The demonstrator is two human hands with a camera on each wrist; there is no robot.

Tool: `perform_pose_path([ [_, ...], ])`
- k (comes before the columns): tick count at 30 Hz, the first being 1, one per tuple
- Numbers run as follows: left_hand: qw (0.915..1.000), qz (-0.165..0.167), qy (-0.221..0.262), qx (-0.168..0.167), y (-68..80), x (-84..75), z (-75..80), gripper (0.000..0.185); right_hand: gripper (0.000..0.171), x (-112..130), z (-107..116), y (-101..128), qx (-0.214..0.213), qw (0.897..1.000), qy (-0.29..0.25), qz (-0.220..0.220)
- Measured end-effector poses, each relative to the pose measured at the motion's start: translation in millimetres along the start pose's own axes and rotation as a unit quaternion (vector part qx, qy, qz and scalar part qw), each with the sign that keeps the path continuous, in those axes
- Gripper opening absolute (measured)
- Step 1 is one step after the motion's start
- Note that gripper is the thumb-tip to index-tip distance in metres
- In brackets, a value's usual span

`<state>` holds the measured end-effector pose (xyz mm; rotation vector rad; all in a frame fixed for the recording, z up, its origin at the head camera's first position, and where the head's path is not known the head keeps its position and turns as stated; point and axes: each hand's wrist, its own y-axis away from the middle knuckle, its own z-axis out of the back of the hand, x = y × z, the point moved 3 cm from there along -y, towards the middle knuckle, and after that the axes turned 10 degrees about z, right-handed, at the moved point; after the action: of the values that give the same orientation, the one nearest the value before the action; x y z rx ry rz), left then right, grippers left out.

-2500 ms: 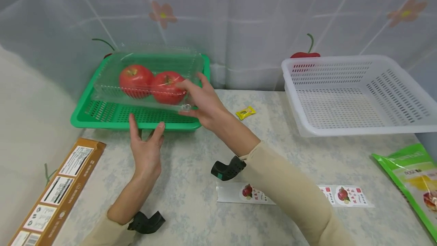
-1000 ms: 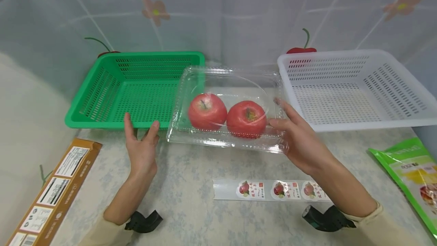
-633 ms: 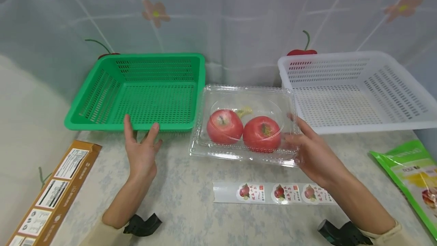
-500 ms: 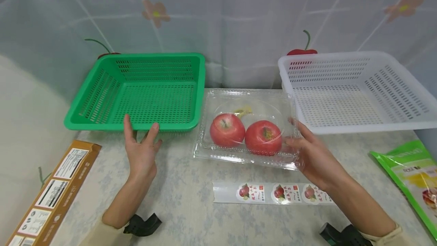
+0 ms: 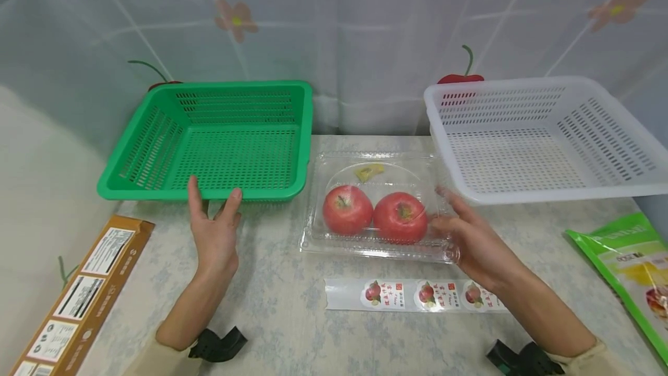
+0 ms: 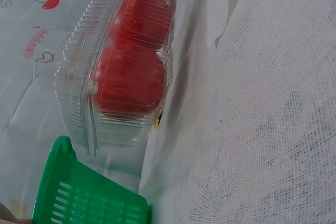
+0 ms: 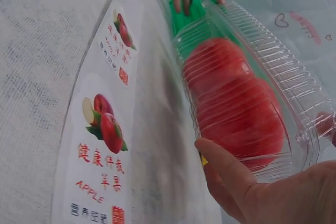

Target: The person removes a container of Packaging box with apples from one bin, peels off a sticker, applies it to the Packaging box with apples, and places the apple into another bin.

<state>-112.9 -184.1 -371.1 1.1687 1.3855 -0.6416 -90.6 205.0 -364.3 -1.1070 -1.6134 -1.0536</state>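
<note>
from the head view my right hand (image 5: pixel 469 237) holds the clear clamshell box (image 5: pixel 376 208) of two apples on the table (image 5: pixel 292 306) between the green basket (image 5: pixel 214 138) and white basket (image 5: pixel 543 138); my left hand (image 5: pixel 214 231) rests wide, fingers touching the green rim. wrist views: thumb under the box's end, so i'd set it flat and let go gently.

Green snack bag (image 5: pixel 634 266) cut off
</note>
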Motion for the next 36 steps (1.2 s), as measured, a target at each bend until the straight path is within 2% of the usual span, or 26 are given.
perform_pose_path([
  [5, 1.0, 0.0, -0.003, 0.001, 0.1, 0.5, 0.4, 0.086, 0.078, -4.3, -0.2, -5.5, 0.007, 1.0, -0.004, -0.016],
  [13, 1.0, 0.004, -0.001, 0.006, 1.6, 3.9, -2.2, 0.085, 0.08, -6.4, 8.7, -6.9, 0.015, 0.999, 0.019, -0.044],
  [20, 0.9999, -0.001, -0.011, 0.007, 2.4, 5.0, -2.6, 0.084, 0.078, -5.4, 18.6, -10.5, 0.0, 0.995, 0.081, -0.054],
  [24, 0.9999, 0.002, -0.015, 0.001, 1.7, 3.4, -1.9, 0.083, 0.082, -6.6, 21.1, -10.7, -0.017, 0.993, 0.099, -0.055],
  [30, 1.0, 0.003, -0.003, 0.003, 0.6, 1.7, -1.6, 0.083, 0.084, -6.9, 20.9, -4.6, -0.038, 0.994, 0.1, -0.034],
  [36, 0.9997, 0.01, 0.017, 0.017, 1.5, -0.3, 2.3, 0.08, 0.077, -6.7, 21.2, 17.5, -0.062, 0.993, 0.097, 0.009],
])
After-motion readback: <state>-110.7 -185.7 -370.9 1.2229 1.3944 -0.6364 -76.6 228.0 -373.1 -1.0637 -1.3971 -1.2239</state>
